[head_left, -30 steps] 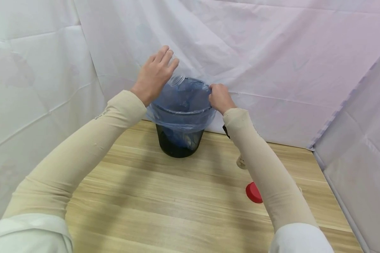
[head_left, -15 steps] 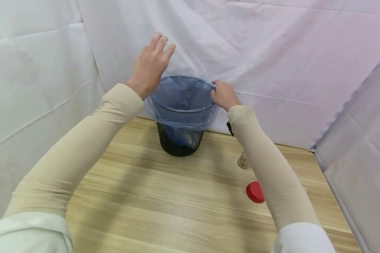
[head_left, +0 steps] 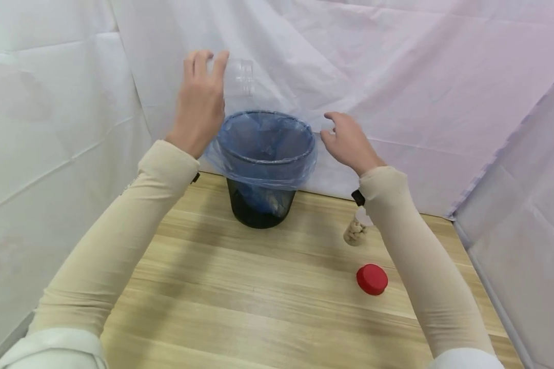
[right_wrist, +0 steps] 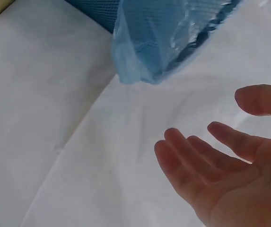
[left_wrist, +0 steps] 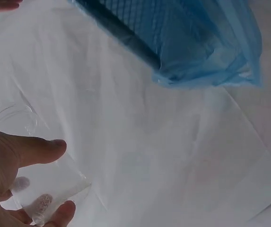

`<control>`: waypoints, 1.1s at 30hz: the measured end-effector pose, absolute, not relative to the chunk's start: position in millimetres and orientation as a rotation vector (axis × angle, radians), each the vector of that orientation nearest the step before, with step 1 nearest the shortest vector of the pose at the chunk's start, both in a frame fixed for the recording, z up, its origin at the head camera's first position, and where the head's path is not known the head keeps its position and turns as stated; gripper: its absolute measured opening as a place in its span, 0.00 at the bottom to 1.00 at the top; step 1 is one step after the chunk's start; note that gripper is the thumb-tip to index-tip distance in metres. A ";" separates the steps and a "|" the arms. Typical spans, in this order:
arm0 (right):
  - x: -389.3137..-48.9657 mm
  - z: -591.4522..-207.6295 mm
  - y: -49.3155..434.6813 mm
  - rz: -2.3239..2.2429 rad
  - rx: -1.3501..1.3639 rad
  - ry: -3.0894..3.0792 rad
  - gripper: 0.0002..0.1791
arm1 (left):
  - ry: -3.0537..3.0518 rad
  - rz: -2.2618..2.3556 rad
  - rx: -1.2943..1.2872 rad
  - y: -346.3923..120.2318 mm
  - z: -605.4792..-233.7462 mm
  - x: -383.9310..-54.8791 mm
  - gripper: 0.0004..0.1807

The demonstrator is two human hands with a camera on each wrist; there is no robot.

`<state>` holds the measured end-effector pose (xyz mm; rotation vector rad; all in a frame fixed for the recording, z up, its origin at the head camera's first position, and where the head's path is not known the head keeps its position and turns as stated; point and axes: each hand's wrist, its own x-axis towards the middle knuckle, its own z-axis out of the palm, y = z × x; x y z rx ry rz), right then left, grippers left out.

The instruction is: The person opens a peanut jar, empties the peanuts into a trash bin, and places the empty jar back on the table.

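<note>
In the head view my left hand (head_left: 198, 105) grips a clear, see-through jar (head_left: 239, 78) above the left side of the bin. The jar lies on its side, its ridged neck pointing right. Thumb and fingers wrap around its wall in the left wrist view, and nothing shows inside. Below stands a black bin (head_left: 258, 218), lined with a blue plastic bag (head_left: 268, 174) folded over its rim. My right hand (head_left: 348, 141) is off to the right of the rim, apart from the bag. In the right wrist view its fingers are loosely spread and hold nothing.
A red screw lid (head_left: 372, 279) lies on the wooden table (head_left: 240, 302) under my right forearm. Behind it stands a small clear bottle (head_left: 355, 233) with beige pieces inside and a white top. White sheeting (head_left: 397, 77) hangs behind the bin and along both sides.
My right hand has let go of the bin's rim and moved right. The left hand has shifted left, bringing the clear jar up out of the bin's mouth and into view.
</note>
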<state>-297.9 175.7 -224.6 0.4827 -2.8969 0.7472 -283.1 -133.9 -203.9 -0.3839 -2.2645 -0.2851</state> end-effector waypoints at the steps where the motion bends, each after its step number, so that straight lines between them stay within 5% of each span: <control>1: -292.5 -225.4 177.9 0.752 0.482 -2.874 0.32 | -2.265 -0.289 -0.371 -133.1 -208.4 -280.5 0.34; 18: -196.8 -291.2 216.5 0.859 0.470 -2.678 0.31 | -2.109 -0.891 0.064 -119.0 -289.5 -222.0 0.41; 33: -144.5 -370.7 241.7 1.010 0.322 -2.882 0.38 | -2.154 -1.063 0.282 -125.8 -383.8 -186.6 0.41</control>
